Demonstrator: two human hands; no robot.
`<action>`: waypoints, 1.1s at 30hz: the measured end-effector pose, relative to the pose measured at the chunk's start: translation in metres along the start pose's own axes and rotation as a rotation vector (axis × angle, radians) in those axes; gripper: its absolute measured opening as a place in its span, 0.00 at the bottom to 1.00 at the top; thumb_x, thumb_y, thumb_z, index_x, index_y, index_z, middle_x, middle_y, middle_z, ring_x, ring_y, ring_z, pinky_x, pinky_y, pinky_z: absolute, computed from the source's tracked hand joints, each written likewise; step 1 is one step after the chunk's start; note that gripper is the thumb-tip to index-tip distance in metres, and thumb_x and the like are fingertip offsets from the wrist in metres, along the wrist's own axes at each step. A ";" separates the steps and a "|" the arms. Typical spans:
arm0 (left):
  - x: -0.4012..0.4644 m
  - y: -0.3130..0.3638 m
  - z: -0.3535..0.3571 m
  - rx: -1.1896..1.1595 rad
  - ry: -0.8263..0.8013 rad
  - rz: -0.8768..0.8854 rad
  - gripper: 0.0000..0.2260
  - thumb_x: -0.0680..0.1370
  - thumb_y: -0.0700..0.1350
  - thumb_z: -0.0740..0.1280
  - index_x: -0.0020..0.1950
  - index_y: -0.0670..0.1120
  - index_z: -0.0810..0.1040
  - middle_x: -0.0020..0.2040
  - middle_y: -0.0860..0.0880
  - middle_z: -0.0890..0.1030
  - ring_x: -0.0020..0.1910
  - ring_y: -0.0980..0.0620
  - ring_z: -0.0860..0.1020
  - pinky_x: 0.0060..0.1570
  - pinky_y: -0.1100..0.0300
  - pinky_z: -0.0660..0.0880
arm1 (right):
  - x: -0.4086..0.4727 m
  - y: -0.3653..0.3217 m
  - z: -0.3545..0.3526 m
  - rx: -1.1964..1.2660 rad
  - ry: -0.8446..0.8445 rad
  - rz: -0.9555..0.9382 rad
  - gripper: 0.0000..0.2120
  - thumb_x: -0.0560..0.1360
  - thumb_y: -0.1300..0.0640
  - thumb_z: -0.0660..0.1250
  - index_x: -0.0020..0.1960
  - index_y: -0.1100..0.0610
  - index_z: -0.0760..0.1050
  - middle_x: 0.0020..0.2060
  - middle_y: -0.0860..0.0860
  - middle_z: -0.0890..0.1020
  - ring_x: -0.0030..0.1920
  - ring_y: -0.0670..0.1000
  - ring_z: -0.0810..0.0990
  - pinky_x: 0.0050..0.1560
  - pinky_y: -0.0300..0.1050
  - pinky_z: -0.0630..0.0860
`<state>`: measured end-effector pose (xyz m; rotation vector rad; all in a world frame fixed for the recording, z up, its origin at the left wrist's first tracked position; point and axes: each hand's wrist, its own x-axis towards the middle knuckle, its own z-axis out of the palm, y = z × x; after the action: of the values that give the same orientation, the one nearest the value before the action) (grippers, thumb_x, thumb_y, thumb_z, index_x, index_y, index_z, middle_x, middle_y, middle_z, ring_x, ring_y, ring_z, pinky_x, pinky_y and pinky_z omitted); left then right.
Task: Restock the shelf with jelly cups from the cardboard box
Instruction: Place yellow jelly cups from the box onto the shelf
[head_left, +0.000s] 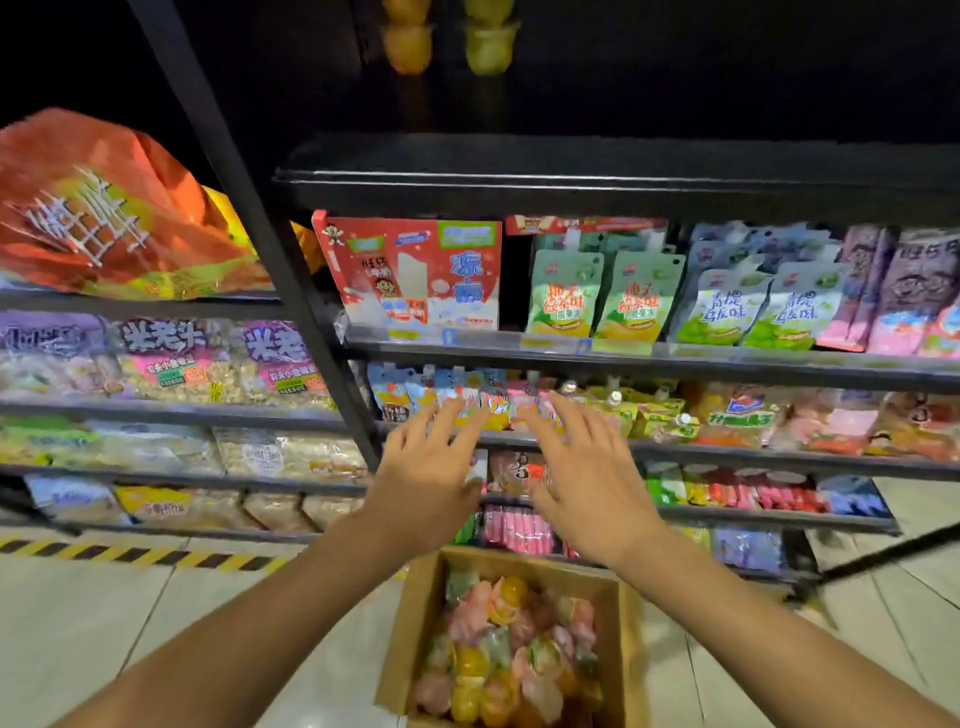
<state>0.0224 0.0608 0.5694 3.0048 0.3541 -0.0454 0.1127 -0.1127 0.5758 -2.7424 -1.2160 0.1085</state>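
Both the left hand (422, 486) and right hand (587, 493) are held out empty, fingers spread, before the shelf (613, 179). Jelly cups (511, 660) are heaped in the cardboard box (415, 618) on the floor (104, 613) below.

A shop, black shelves (623, 358) full of bright snack bags (566, 296), little price tags on the edges, tiled floor (104, 613), yellow-black floor tape (130, 555)

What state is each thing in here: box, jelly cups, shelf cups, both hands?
cardboard box: open, on the floor, holding cups
jelly cups: piled loose in the box
top-shelf cups: orange and green, stacked in two columns
left hand: open, empty
right hand: open, empty
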 end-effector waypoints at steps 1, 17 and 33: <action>0.000 0.001 0.015 -0.010 -0.021 0.001 0.35 0.78 0.55 0.65 0.81 0.55 0.51 0.81 0.49 0.54 0.79 0.43 0.54 0.72 0.45 0.61 | -0.002 0.002 0.014 0.007 -0.027 0.012 0.36 0.80 0.45 0.62 0.81 0.46 0.46 0.80 0.53 0.47 0.80 0.58 0.48 0.79 0.57 0.49; -0.015 -0.013 0.370 -0.196 -0.615 -0.183 0.32 0.78 0.54 0.64 0.79 0.53 0.55 0.76 0.46 0.62 0.72 0.40 0.62 0.67 0.42 0.64 | -0.066 0.047 0.373 0.270 -0.481 0.400 0.37 0.77 0.42 0.65 0.79 0.46 0.50 0.78 0.55 0.55 0.75 0.63 0.59 0.74 0.63 0.60; -0.087 -0.039 0.703 -0.260 -0.857 -0.388 0.21 0.79 0.55 0.64 0.67 0.46 0.68 0.64 0.44 0.73 0.63 0.40 0.74 0.63 0.42 0.68 | -0.133 0.045 0.713 0.636 -0.638 0.686 0.35 0.69 0.46 0.75 0.73 0.46 0.65 0.65 0.54 0.70 0.65 0.59 0.71 0.64 0.55 0.74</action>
<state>-0.0829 -0.0044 -0.1293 2.3242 0.7360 -1.1547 -0.0312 -0.1710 -0.1346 -2.4284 -0.1541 1.2589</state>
